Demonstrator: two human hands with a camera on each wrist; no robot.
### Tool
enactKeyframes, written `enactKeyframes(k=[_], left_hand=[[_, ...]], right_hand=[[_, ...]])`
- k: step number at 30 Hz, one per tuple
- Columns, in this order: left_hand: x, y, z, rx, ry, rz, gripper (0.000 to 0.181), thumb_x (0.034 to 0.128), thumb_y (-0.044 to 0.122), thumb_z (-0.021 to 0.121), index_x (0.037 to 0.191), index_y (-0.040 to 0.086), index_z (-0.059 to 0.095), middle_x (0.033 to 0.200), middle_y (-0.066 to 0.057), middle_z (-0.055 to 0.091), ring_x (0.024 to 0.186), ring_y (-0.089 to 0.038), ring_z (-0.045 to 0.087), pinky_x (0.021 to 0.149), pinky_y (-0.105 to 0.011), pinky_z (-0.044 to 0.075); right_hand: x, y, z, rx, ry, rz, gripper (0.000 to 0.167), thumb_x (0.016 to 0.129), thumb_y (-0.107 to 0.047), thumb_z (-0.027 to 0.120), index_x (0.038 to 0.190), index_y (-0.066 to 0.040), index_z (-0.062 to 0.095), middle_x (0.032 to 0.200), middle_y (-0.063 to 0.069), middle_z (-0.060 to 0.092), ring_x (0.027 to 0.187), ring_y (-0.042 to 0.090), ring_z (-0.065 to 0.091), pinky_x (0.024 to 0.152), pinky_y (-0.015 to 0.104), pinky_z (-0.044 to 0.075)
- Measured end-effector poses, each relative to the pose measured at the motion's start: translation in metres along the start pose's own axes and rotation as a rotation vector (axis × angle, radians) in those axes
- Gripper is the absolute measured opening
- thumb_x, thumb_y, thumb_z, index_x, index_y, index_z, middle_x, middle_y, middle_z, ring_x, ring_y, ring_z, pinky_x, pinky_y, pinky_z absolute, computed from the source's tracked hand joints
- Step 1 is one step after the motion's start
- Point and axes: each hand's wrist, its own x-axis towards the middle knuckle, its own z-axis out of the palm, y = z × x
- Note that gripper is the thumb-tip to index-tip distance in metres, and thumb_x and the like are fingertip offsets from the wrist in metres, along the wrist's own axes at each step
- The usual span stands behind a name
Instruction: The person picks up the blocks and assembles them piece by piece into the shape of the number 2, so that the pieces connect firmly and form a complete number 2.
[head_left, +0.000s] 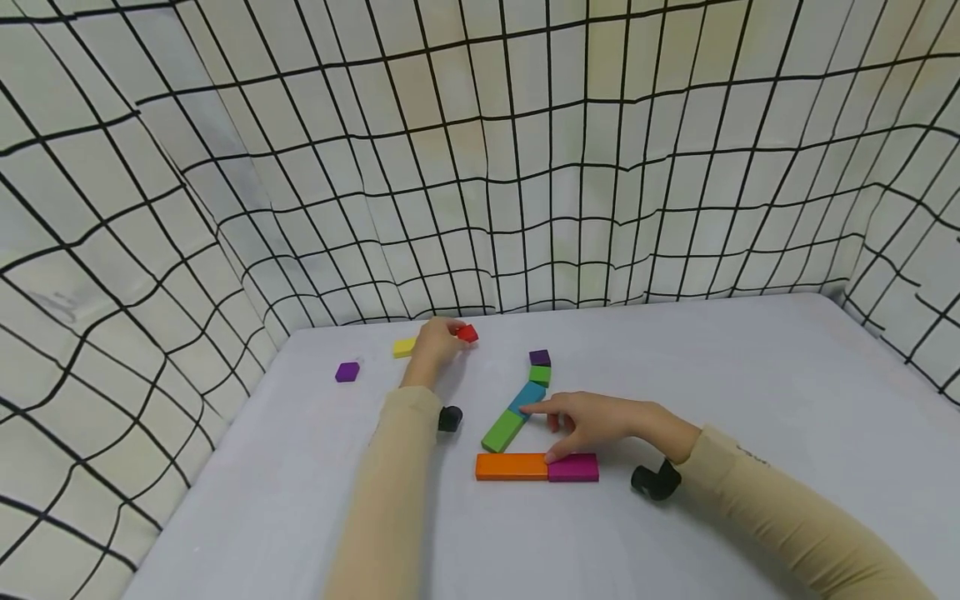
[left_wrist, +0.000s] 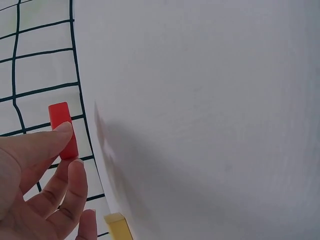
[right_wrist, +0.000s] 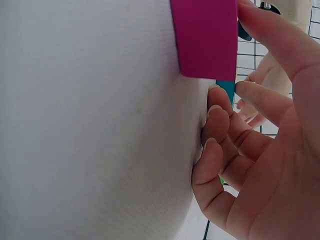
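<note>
My left hand (head_left: 438, 340) pinches a red block (left_wrist: 63, 130) between thumb and fingers at the far side of the table. Beside that hand lies a yellow block (head_left: 403, 347), partly hidden by it in the head view. My right hand (head_left: 592, 417) reaches over the blocks with its thumb on a magenta block (head_left: 574, 468) and its index fingertip on a blue block (head_left: 527, 400). The other fingers bend towards the table. End to end with the magenta block lies an orange block (head_left: 512, 467). A long green block (head_left: 502, 432) adjoins the blue one, slanting away.
Past the blue block come a small green block (head_left: 540, 375) and a dark purple block (head_left: 539, 357). Another purple block (head_left: 347, 372) lies apart at the left. A black-gridded white net (head_left: 487, 179) rises along the back and sides of the white table (head_left: 300, 517).
</note>
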Motion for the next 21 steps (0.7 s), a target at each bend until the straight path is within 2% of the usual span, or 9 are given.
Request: enactKeyframes(k=[13,21], left_hand=[[-0.003,0.012,0.006,0.042,-0.008,0.071,0.042,0.0946,0.007,0.07,0.136,0.007,0.066,0.132,-0.017,0.061,0.116,-0.032,0.055,0.102,-0.045,0.045],[-0.005,0.019,0.014,0.087,-0.006,0.081,0.043,0.0937,0.011,0.073,0.136,0.008,0.067,0.131,-0.015,0.064,0.116,-0.031,0.057,0.101,-0.046,0.044]], right_hand=[[-0.001,-0.004,-0.001,0.002,-0.002,0.005,0.074,0.09,-0.03,0.081,0.154,-0.013,0.048,0.097,-0.003,0.054,0.089,0.015,0.051,0.075,0.028,0.046],[-0.001,-0.003,-0.001,0.005,0.001,0.011,0.074,0.09,-0.03,0.081,0.154,-0.013,0.049,0.097,-0.003,0.054,0.088,0.015,0.051,0.073,0.028,0.045]])
